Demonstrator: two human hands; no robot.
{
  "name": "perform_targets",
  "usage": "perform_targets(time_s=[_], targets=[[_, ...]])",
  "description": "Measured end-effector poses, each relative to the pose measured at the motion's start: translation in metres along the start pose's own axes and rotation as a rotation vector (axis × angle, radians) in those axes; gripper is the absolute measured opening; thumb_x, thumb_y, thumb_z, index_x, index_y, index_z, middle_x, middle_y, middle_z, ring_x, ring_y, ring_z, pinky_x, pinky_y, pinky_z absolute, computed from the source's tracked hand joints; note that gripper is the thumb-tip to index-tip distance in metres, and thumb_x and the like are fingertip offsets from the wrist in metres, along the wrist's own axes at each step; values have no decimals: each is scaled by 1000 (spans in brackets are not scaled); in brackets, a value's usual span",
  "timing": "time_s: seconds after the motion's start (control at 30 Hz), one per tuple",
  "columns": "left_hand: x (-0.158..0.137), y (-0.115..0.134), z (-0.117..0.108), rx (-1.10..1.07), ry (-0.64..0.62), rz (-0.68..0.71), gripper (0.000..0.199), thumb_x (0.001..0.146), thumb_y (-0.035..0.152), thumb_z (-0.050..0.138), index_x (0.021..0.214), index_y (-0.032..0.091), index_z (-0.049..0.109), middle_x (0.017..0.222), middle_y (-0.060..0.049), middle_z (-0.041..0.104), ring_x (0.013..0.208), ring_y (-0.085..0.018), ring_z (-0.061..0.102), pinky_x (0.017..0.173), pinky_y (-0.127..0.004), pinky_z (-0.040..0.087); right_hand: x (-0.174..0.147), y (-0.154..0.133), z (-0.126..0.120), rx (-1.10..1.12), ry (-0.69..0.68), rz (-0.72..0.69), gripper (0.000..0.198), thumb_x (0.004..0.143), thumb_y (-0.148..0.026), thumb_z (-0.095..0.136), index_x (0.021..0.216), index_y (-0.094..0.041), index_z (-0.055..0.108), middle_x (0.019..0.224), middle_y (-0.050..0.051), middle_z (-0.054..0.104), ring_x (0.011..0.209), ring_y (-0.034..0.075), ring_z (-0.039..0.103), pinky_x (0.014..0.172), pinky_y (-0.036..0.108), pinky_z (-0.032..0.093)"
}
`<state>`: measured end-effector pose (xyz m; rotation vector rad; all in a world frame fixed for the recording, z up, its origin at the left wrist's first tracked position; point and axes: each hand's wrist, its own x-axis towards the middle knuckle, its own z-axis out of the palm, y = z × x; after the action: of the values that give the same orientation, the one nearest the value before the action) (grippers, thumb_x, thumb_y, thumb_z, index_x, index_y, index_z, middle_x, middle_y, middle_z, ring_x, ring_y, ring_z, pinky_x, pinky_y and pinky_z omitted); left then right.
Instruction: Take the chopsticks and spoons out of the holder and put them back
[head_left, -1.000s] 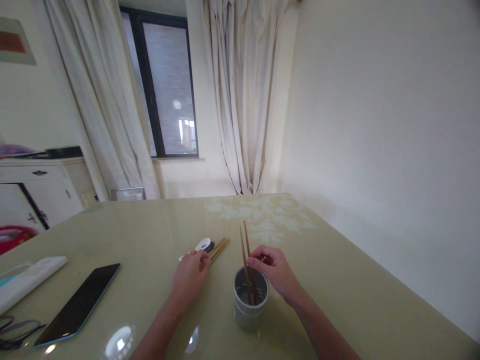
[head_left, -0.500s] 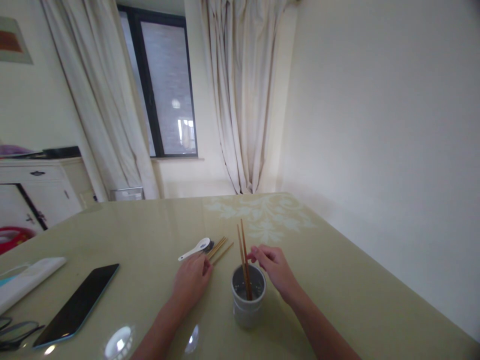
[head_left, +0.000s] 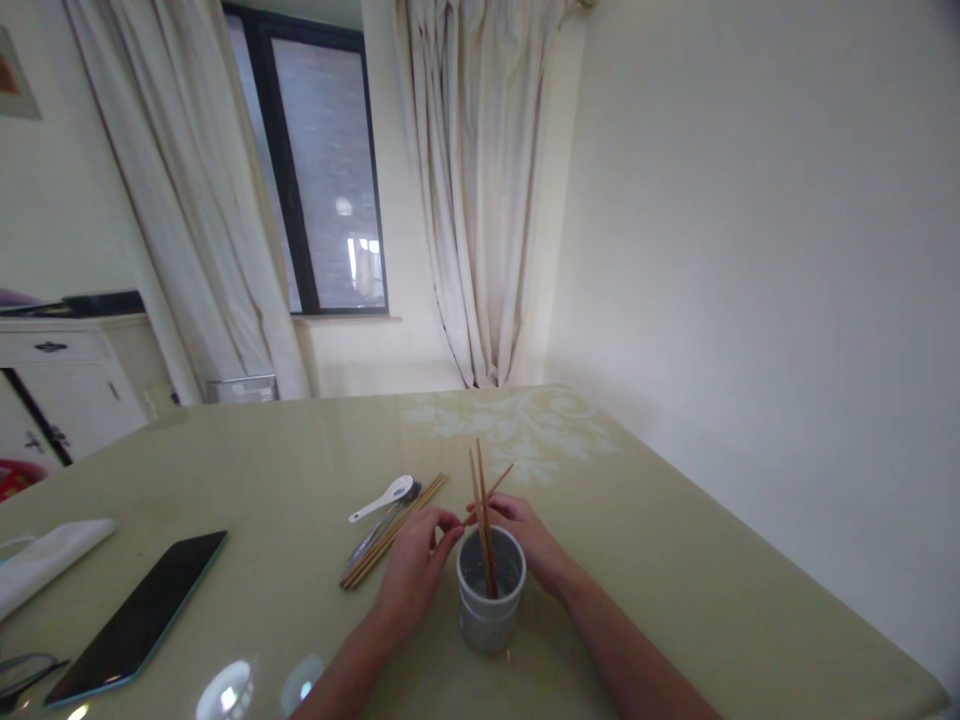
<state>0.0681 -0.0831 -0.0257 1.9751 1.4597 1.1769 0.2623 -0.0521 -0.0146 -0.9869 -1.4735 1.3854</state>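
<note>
A grey cup (head_left: 489,622) stands upright between my forearms with two chopsticks (head_left: 484,545) leaning in it. Behind its rim, my left hand (head_left: 421,555) pinches the lower end of a single chopstick (head_left: 501,480), which slants up to the right. My right hand (head_left: 529,535) is closed around the same chopstick at mid-length, its fingertips partly hidden by the upright pair. Left of my left hand, several chopsticks (head_left: 390,535) lie side by side on the table, beside a metal spoon (head_left: 375,532) and a white spoon (head_left: 384,498).
The glossy table (head_left: 637,600) meets a wall on the right. A dark tablet or phone (head_left: 142,615), a white flat object (head_left: 60,560) and glasses (head_left: 26,675) lie at the left. A curtained window (head_left: 326,180) is behind the table.
My left hand has moved right from the pile with a chopstick, and my right hand has closed on it behind the cup. The remaining pile and the metal spoon now show more fully.
</note>
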Motion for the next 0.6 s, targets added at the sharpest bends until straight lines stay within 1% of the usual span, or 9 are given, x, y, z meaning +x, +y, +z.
perform_targets(time_s=[0.07, 0.13, 0.23, 0.3, 0.37, 0.4, 0.47, 0.53, 0.6], targets=[[0, 3, 2, -32, 28, 7, 31, 99, 47, 56, 93, 22, 73, 92, -6, 75, 80, -23, 64, 76, -35, 51, 1, -4, 0, 50, 15, -33, 52, 81, -67, 79, 88, -16, 77, 83, 5, 77, 77, 21, 69, 71, 30, 48], [2, 1, 0, -26, 87, 18, 32, 99, 48, 55, 94, 22, 72, 90, -5, 74, 75, -21, 62, 73, -33, 51, 3, -9, -7, 101, 107, -97, 52, 81, -68, 80, 90, -17, 75, 87, 8, 79, 77, 21, 71, 67, 29, 48], [8, -14, -11, 60, 193, 8, 30, 99, 45, 52, 98, 22, 71, 90, -4, 73, 72, -21, 62, 71, -33, 52, 5, -20, -31, 189, 394, -242, 53, 80, -69, 81, 94, -19, 73, 94, 10, 81, 73, 19, 71, 63, 28, 48], [11, -29, -21, 177, 219, -23, 27, 100, 40, 50, 99, 22, 70, 96, -5, 74, 80, -23, 67, 77, -35, 53, 2, -30, -51, 232, 590, -347, 51, 79, -66, 83, 95, -20, 73, 91, 8, 80, 70, 17, 69, 62, 27, 48], [14, -43, -32, 325, 201, -65, 21, 98, 32, 52, 99, 22, 70, 101, -7, 74, 92, -25, 70, 86, -37, 53, -2, -38, -68, 292, 707, -416, 49, 77, -63, 87, 96, -20, 75, 85, 5, 78, 69, 16, 66, 62, 27, 50], [14, -49, -37, 401, 177, -88, 18, 97, 28, 53, 99, 22, 71, 102, -7, 75, 97, -26, 70, 90, -37, 52, -4, -40, -74, 328, 728, -432, 48, 74, -61, 89, 96, -20, 76, 82, 4, 77, 68, 15, 65, 63, 27, 50], [14, -56, -43, 527, 114, -133, 16, 97, 25, 56, 99, 21, 71, 102, -8, 75, 100, -26, 70, 92, -37, 51, -8, -44, -77, 384, 706, -431, 48, 71, -59, 93, 94, -20, 79, 77, 3, 74, 67, 15, 64, 63, 26, 51], [14, -59, -45, 598, 44, -175, 16, 99, 25, 56, 101, 20, 71, 103, -8, 75, 101, -26, 70, 91, -36, 50, -9, -44, -70, 396, 635, -411, 47, 71, -59, 93, 93, -20, 80, 75, 3, 73, 66, 15, 63, 63, 26, 51], [13, -59, -44, 623, -12, -203, 18, 101, 26, 54, 101, 20, 71, 104, -8, 75, 102, -26, 69, 92, -35, 49, -10, -42, -57, 365, 549, -391, 46, 73, -60, 92, 93, -20, 82, 74, 3, 73, 65, 15, 62, 62, 27, 50]])
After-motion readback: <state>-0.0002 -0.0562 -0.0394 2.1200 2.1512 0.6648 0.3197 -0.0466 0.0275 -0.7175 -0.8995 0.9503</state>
